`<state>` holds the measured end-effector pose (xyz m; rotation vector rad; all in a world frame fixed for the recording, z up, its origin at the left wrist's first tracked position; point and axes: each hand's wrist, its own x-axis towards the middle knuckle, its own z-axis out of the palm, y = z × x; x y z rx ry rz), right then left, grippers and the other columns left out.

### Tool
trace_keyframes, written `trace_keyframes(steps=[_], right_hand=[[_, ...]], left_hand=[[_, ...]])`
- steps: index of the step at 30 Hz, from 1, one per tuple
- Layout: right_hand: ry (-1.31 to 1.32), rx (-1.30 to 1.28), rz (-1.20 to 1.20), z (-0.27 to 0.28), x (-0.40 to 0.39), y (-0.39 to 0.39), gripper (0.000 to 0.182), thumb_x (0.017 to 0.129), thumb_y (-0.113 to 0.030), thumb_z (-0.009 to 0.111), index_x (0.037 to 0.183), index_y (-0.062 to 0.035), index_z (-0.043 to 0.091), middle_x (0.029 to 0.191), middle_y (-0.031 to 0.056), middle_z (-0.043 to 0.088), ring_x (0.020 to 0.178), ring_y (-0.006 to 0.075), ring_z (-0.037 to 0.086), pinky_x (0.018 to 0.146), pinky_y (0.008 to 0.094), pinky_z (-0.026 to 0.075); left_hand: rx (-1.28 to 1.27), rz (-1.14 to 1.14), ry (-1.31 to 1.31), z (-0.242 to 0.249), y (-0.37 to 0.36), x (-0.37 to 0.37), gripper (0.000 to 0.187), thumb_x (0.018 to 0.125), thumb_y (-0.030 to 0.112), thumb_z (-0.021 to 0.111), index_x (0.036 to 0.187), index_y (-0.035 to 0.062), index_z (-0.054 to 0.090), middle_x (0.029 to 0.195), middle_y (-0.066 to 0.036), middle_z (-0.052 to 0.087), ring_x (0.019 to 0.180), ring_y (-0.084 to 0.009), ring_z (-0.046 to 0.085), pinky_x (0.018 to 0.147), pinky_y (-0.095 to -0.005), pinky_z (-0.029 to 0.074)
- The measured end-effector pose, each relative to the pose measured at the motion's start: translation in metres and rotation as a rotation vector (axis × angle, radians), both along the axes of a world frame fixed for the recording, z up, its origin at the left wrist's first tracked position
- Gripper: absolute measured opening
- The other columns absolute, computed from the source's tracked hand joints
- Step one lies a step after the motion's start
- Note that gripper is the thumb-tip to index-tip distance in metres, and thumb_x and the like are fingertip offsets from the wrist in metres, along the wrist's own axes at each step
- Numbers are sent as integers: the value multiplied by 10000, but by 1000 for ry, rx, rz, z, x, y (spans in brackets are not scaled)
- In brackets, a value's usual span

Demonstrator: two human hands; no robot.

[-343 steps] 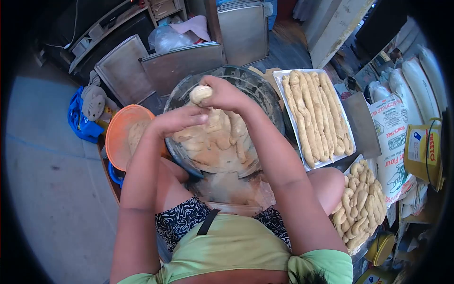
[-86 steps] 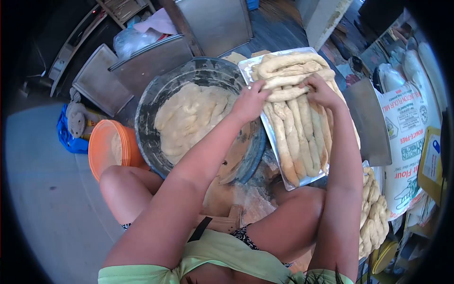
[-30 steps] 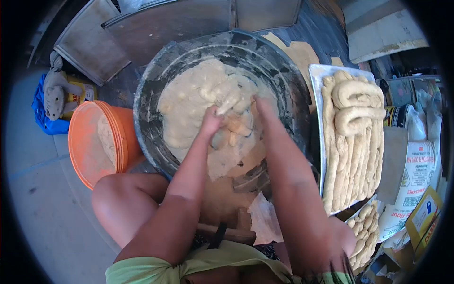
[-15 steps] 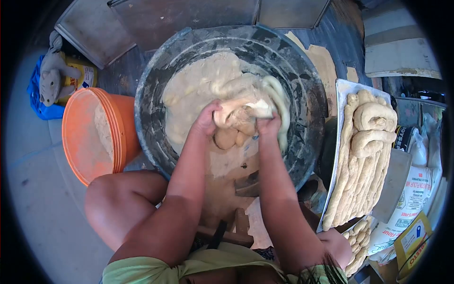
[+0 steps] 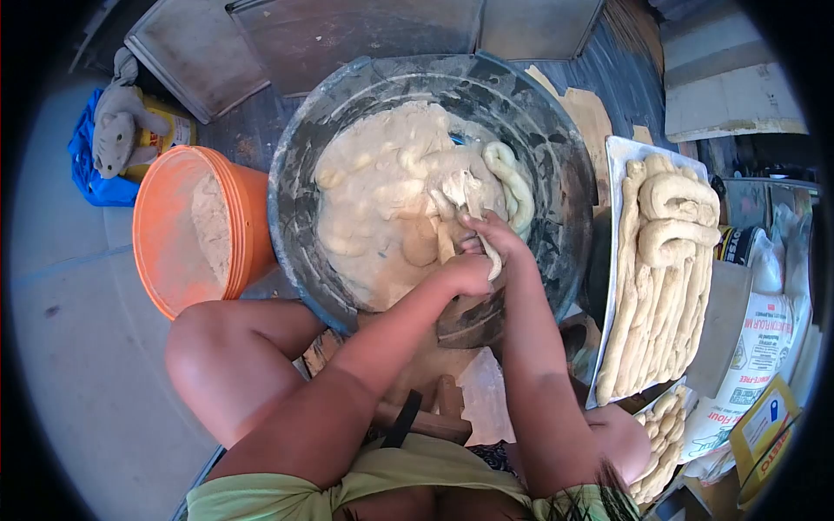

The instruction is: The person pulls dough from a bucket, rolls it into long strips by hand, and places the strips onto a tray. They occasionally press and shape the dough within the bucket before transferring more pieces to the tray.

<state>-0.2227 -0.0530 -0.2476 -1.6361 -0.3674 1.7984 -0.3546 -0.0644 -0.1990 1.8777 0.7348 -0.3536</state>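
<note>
A wide dark tub (image 5: 300,174) holds a floury mass of pale dough (image 5: 365,191). Over its near right side my two hands are close together. My right hand (image 5: 497,233) is closed on a stretched strip of dough (image 5: 493,260) that runs down from a torn, ragged piece. Just below it, my left hand (image 5: 469,273) is curled into a fist against the same dough; its fingertips are partly hidden. A smooth, thick dough rope (image 5: 519,195) bends along the tub's right inner wall.
On the left stands an orange bucket (image 5: 248,217) with flour inside. A tray (image 5: 615,165) of long dough ropes lies at the right, with smaller dough pieces (image 5: 662,434) below it. Flour sacks (image 5: 747,356) are farther right. A grey plush toy (image 5: 117,130) sits at upper left.
My hands have come together and down toward the tub's near right side. The dough lump they held apart is now drawn into a narrow strip. The view has shifted slightly.
</note>
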Motion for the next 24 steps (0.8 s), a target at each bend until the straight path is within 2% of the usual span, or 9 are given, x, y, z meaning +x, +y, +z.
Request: trace_keyframes(steps=[4,7,9,11,13,16,18,23,24], right_hand=[[304,39,-244,16,24,-21,200,859,-155,519,1007,-22,501,592,17,491,433,98,426,403,249,367],[484,84,-425,36,41,-62,237,851,-149,503,1058,-34,494,586,4,496,416,66,404,403,243,348],[860,645,-418,68,50,-89,329,866,-234,479,1119,-24,471,649,38,526,486,112,465,488,275,395],[324,416,-757,129,36,-87,426,844,-290,497,1179,-29,455,735,71,543,639,170,518,642,340,437],[365,621,-380,109,54,-79,421,838,-229,534,1199,-25,461,846,122,578,728,233,555,727,357,449],[413,691,-408,111,43,-50,486,809,-156,580,1253,-45,419,1002,152,568,895,266,555,845,392,432],[417,780,-462,132,21,-31,632,766,-123,608,1332,-63,335,1272,174,454,1191,288,427,1016,416,322],[496,607,42,76,-10,-31,731,711,-253,660,1320,-6,339,1358,169,380,1285,290,320,1066,367,229],[201,652,208,41,-30,-39,648,712,-247,662,1253,-7,397,1310,158,423,1242,287,366,1032,360,270]], left_hand=[[-153,46,20,-14,-9,-4,408,704,259,679,1005,3,579,1030,-197,600,980,-323,572,842,-391,442],[326,240,-219,-46,-22,-14,452,691,263,691,1062,39,565,1239,-171,491,1161,-324,447,962,-417,358],[522,346,-149,-69,-16,-27,538,674,251,690,1144,75,497,1316,-144,397,1195,-325,408,961,-501,327],[597,223,-140,-72,-15,-35,481,688,238,682,1109,71,518,1236,-139,466,1141,-322,459,929,-487,361],[685,94,-136,-58,-12,-33,425,702,225,673,1073,67,539,1155,-134,535,1086,-319,510,897,-474,394],[138,390,-36,-12,5,-22,290,752,197,652,984,48,564,889,-74,615,876,-250,600,761,-396,467],[-578,599,-349,19,21,-25,192,794,194,636,909,54,574,703,-12,582,692,-157,586,635,-302,471],[-768,897,-717,86,52,-53,170,833,172,610,921,32,572,774,-49,591,746,-134,574,688,-294,477],[-761,983,-862,93,55,-56,154,837,154,602,921,28,570,772,-54,591,748,-145,576,692,-296,479]])
